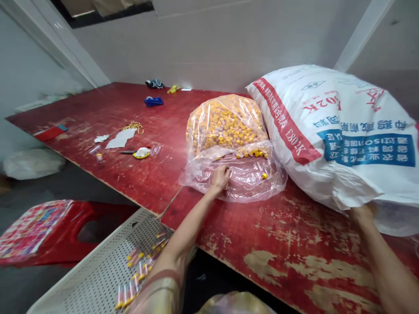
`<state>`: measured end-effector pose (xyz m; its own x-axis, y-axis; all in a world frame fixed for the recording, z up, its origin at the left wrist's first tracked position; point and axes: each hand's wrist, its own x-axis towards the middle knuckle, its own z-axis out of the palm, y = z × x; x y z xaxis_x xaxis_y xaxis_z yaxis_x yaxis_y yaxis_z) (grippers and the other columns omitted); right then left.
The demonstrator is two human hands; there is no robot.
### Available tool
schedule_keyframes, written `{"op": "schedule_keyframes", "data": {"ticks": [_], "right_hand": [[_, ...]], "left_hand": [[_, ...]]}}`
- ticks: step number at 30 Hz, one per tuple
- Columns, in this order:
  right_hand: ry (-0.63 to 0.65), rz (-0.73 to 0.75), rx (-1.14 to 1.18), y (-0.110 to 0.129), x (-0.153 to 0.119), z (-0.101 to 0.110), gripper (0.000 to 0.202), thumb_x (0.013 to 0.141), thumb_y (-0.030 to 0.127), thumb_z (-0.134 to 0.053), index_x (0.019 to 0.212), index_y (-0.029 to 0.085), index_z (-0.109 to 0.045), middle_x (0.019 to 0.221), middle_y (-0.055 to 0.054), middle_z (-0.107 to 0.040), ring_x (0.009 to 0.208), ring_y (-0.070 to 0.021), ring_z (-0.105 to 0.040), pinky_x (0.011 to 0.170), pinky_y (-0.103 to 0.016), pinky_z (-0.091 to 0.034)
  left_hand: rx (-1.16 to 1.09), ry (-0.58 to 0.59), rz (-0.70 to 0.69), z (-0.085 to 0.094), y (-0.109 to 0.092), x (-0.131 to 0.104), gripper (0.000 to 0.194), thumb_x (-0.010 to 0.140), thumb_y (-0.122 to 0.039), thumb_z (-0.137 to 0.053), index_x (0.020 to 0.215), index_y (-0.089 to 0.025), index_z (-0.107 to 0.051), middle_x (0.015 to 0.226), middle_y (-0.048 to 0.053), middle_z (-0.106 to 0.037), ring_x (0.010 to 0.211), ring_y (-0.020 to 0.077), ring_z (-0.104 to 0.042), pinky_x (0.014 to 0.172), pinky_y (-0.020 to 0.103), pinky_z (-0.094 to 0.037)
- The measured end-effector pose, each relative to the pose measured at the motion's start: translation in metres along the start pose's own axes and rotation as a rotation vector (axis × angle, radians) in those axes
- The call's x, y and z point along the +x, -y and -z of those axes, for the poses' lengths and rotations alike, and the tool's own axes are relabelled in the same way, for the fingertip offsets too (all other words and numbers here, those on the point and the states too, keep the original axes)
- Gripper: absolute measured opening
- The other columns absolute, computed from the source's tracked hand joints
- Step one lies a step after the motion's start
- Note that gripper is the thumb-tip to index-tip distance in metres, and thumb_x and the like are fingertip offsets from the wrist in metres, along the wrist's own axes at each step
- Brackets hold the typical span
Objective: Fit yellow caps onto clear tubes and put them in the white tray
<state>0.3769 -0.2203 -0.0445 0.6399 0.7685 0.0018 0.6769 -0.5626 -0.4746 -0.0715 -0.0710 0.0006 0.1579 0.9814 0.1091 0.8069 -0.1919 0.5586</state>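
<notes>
A clear plastic bag (242,185) full of small yellow-and-pink caps (225,124) lies on the red table, its loose mouth toward me. My left hand (220,178) is at that mouth, fingers curled closed; what they hold is too small to make out. One yellow cap (264,176) lies apart from the pile on the bag's near part. To the right, a big white woven sack (330,144) with red and blue print leans on its side. My right hand (362,213) reaches into or under the sack's near opening, its fingers hidden by the sack.
Below the table edge, a white perforated basket (98,257) holds several clear tubes with yellow caps (135,279). Yellow-handled scissors (141,152), white paper (121,138), yellow string (135,126) and a blue tape dispenser (153,101) lie on the table. A red stool (81,231) stands left.
</notes>
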Motion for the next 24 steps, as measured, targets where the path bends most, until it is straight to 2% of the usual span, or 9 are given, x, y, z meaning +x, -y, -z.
{"op": "schedule_keyframes", "data": {"ticks": [3,6,8,11,13,16,18,21,24], "right_hand": [[-0.149,-0.045,-0.145,-0.009,-0.034,0.009,0.053,0.075,0.06,-0.039,0.083,0.015,-0.066,0.081,-0.028,-0.058,0.082,-0.0451,-0.057,0.063,-0.052,-0.041],[-0.31,0.1,0.013,-0.017,-0.081,0.007,0.061,0.077,0.062,-0.039,0.106,0.014,-0.063,0.095,-0.021,-0.061,0.087,-0.0368,-0.058,0.071,-0.049,-0.045],[-0.26,0.133,0.231,-0.015,-0.113,0.003,0.06,0.075,0.062,-0.046,0.111,0.015,-0.061,0.102,-0.016,-0.062,0.092,-0.0319,-0.059,0.08,-0.047,-0.047],[-0.118,0.055,0.527,-0.002,-0.144,-0.004,0.05,0.073,0.055,-0.058,0.107,0.017,-0.062,0.108,-0.011,-0.063,0.1,-0.0257,-0.059,0.09,-0.043,-0.046],[-0.064,0.026,0.724,0.008,-0.152,-0.007,0.048,0.071,0.051,-0.064,0.105,0.017,-0.061,0.108,-0.01,-0.063,0.099,-0.023,-0.059,0.089,-0.04,-0.047],[0.041,0.059,0.906,0.023,-0.156,-0.008,0.04,0.073,0.045,-0.068,0.102,0.018,-0.062,0.105,-0.008,-0.063,0.094,-0.0195,-0.06,0.083,-0.034,-0.049],[0.13,0.153,0.9,0.037,-0.161,-0.006,0.033,0.077,0.041,-0.067,0.102,0.019,-0.063,0.103,-0.006,-0.062,0.093,-0.0174,-0.059,0.082,-0.03,-0.048],[0.268,0.375,0.825,0.061,-0.168,-0.002,0.026,0.083,0.036,-0.062,0.103,0.019,-0.064,0.102,-0.006,-0.06,0.095,-0.0165,-0.057,0.083,-0.029,-0.045],[0.354,0.531,0.75,0.084,-0.172,0.002,0.023,0.086,0.033,-0.059,0.103,0.018,-0.063,0.101,-0.007,-0.059,0.094,-0.0167,-0.056,0.082,-0.029,-0.044]], "left_hand": [[-0.003,-0.075,0.029,-0.037,-0.017,0.055,0.025,0.083,-0.012,-0.049,0.104,-0.01,-0.062,0.112,0.016,-0.062,0.097,0.0209,-0.059,0.081,0.027,-0.04],[-0.026,-0.104,0.06,-0.05,-0.029,0.082,0.024,0.082,-0.008,-0.048,0.101,-0.007,-0.062,0.105,0.019,-0.064,0.093,0.0228,-0.061,0.078,0.029,-0.04],[-0.053,-0.093,0.066,-0.048,-0.032,0.087,0.02,0.082,-0.005,-0.045,0.092,-0.007,-0.063,0.095,0.018,-0.065,0.089,0.0224,-0.061,0.077,0.029,-0.04],[-0.118,-0.067,0.048,-0.041,-0.033,0.08,0.02,0.083,-0.006,-0.042,0.09,-0.006,-0.061,0.093,0.013,-0.065,0.095,0.021,-0.058,0.08,0.028,-0.04],[-0.182,-0.03,0.027,-0.037,-0.035,0.066,0.022,0.085,-0.011,-0.04,0.094,-0.005,-0.059,0.091,0.008,-0.064,0.096,0.0191,-0.056,0.079,0.026,-0.041],[-0.338,0.096,0.031,-0.035,-0.047,0.016,0.022,0.084,-0.02,-0.043,0.096,-0.008,-0.057,0.071,-0.001,-0.06,0.07,0.0125,-0.059,0.064,0.022,-0.045],[-0.624,0.279,0.081,-0.038,-0.062,-0.032,0.017,0.079,-0.026,-0.052,0.089,-0.012,-0.055,0.061,-0.004,-0.057,0.052,0.0101,-0.055,0.053,0.022,-0.046],[-1.094,0.603,0.17,-0.051,-0.089,-0.093,0.023,0.069,-0.031,-0.065,0.08,-0.015,-0.051,0.056,-0.002,-0.059,0.048,0.0121,-0.058,0.048,0.024,-0.049],[-1.218,0.743,0.205,-0.061,-0.108,-0.119,0.025,0.065,-0.031,-0.067,0.076,-0.015,-0.052,0.053,-0.002,-0.059,0.046,0.0128,-0.058,0.047,0.026,-0.05]]}}
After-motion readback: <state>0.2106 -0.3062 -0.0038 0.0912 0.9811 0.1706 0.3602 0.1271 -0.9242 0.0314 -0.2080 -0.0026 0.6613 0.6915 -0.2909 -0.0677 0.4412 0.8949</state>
